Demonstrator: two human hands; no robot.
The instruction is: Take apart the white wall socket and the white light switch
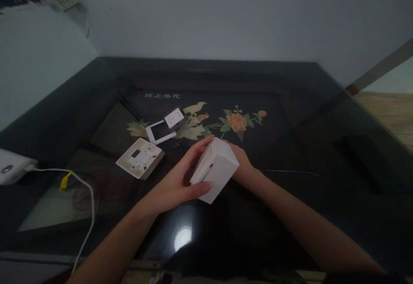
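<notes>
A white plastic wall-socket box [222, 168] is held tilted above the table in front of me. My left hand [183, 180] is closed on its left side, with the thumb along the near face and the fingers over the top. Behind the box's right side, my right hand [240, 161] is curled against it, its fingertips hidden. A thin shaft [222, 135] shows just above the box; what it belongs to is hidden. Left of my hands lie an open white back box [140, 158], a white frame [160, 132], a socket insert [176, 118] and small screws [177, 144].
The glossy black table [258, 215] has a flower and bird inlay. At the left, a white power strip [14, 166] trails a white cable [93, 206] with a yellow tag [65, 182]. A thin wire-like line [292, 171] runs right of my right hand. A wall [206, 17] stands behind.
</notes>
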